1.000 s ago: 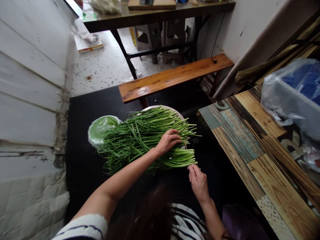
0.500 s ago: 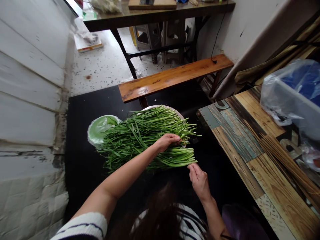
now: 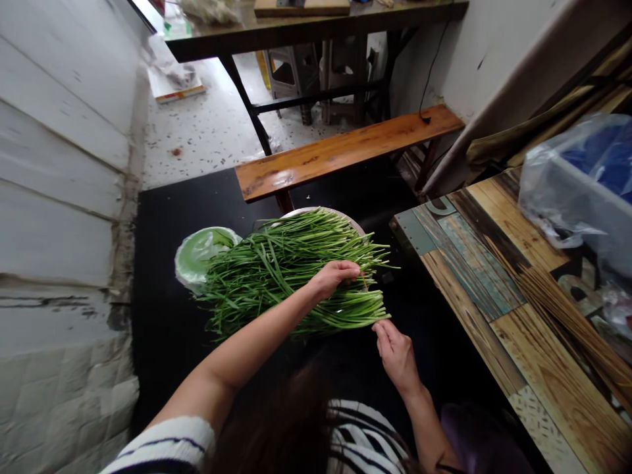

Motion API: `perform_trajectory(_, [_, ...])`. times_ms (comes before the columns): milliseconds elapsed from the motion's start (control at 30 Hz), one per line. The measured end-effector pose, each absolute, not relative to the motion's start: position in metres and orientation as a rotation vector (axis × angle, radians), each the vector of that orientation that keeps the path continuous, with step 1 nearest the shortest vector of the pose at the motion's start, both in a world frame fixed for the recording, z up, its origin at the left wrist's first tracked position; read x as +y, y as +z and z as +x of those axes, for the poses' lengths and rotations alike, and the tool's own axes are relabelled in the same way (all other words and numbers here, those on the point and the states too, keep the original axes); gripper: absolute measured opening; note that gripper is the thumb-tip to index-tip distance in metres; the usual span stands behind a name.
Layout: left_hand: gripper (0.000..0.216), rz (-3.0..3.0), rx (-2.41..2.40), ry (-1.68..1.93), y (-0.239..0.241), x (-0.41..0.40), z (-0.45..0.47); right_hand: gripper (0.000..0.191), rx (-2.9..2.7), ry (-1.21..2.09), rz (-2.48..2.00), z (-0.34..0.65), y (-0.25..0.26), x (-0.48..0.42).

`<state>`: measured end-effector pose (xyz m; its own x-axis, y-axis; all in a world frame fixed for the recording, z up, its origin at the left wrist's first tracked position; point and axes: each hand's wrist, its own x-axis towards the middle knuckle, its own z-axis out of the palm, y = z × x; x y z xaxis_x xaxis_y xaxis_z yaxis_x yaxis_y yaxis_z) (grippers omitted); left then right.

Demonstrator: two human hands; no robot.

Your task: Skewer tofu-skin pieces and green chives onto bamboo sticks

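Note:
A big heap of long green chives [image 3: 276, 270] lies across a round white basin [image 3: 353, 222] low in front of me. My left hand [image 3: 333, 278] rests on top of the heap near its cut ends, fingers curled down into the stalks. My right hand [image 3: 395, 352] sits just below the right end of the front bundle, fingertips pinched on the cut ends of a few stalks. A green plastic bag [image 3: 200, 253] lies under the leafy left end of the chives.
A wooden bench [image 3: 345, 151] stands behind the basin. A patchwork wooden table [image 3: 498, 289] at right carries a bundle of bamboo skewers [image 3: 567, 316] and a plastic-wrapped blue crate [image 3: 582, 184]. A white wall runs along the left. A dark table stands at the back.
My left hand has curled its fingers down tighter into the chives. My right hand has stayed at the cut ends, shifting only slightly.

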<state>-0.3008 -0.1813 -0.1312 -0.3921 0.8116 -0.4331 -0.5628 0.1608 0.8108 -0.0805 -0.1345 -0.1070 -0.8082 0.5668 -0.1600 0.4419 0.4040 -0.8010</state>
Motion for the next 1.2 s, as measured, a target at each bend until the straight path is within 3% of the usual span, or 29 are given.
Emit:
perform_trajectory(333, [0.026, 0.448, 1.359, 1.488, -0.126, -0.185, -0.299, 0.032, -2.536, 1.363, -0.919, -0.081, -0.102, -0.133])
perform_trajectory(533, [0.023, 0.74, 1.396, 1.255, -0.13, -0.192, -0.291, 0.033, -2.473, 1.432, -1.002, -0.082, -0.113, -0.139])
perform_trajectory(700, [0.011, 0.986, 1.947, 1.078, -0.137, -0.198, -0.304, 0.033, -2.43, 1.502, -1.059, -0.074, -0.13, -0.148])
perform_trajectory(900, [0.013, 1.24, 2.362, 0.962, -0.149, -0.187, -0.31, 0.034, -2.404, 1.56, -1.097, -0.069, -0.134, -0.151])
perform_trajectory(1067, [0.004, 1.141, 2.218, 1.188, -0.147, -0.173, -0.304, 0.033, -2.391, 1.505, -1.067, -0.07, -0.129, -0.151])
perform_trajectory(1200, [0.019, 0.653, 1.672, 1.368, -0.142, -0.17, -0.295, 0.033, -2.37, 1.502, -1.055, -0.068, -0.128, -0.15])
